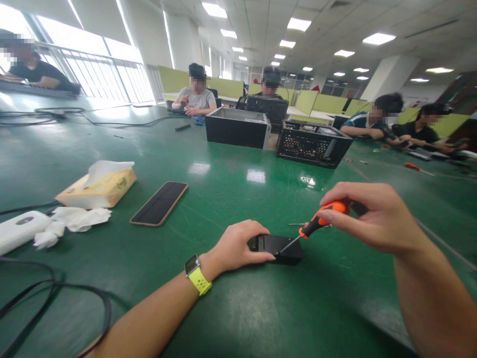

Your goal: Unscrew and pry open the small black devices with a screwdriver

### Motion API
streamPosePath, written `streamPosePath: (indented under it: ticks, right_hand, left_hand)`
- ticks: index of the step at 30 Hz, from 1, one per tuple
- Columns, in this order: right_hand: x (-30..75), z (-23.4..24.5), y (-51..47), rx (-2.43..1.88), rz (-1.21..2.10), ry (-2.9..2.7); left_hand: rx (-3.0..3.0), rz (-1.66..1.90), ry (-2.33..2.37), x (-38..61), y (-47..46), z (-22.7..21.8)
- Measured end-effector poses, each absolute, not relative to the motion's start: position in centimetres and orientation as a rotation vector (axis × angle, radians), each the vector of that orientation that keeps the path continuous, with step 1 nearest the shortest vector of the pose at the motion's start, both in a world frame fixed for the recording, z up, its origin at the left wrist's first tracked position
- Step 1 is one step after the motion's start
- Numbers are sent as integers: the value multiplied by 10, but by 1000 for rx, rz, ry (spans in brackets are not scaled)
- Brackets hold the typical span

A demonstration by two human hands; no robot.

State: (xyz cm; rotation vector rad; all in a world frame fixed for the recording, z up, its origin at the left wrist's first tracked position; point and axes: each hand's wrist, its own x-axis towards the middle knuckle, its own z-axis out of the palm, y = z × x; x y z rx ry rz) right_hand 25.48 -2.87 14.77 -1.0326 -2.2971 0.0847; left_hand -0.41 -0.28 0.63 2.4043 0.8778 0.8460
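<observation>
A small black box-shaped device (288, 244) lies on the green table (223, 189). My left hand (240, 246) grips its left end, thumb along the near edge and fingers over the far side. In my right hand (376, 219) is an orange and black screwdriver (313, 226), held by its handle and slanting down to the left. Its tip meets the top of the device close to my left thumb; a screw there is too small to make out. Behind the device lies a thin metal tool (297, 224), partly hidden by the screwdriver.
A phone (159, 204), a tissue pack (99, 186) and crumpled tissues (80, 219) lie to the left. Black cables (54, 283) curl at the lower left. Two black metal computer cases (238, 130) stand farther back. Another screwdriver (413, 166) lies far right. Several people sit around the table.
</observation>
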Motion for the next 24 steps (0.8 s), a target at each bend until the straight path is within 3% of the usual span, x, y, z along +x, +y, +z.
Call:
streamPosePath:
  ticks: [12,18,24]
  right_hand:
    - [256,149,-35,-918,199,-2398]
    - [255,147,-37,-934,1,-2373]
    - [259,149,-36,-891,147,-2455]
  left_hand:
    - [2407,855,861,-5,-3,5]
    - [2410,856,875,-5,-2,5]
    - [2413,855,873,-4,-2,6]
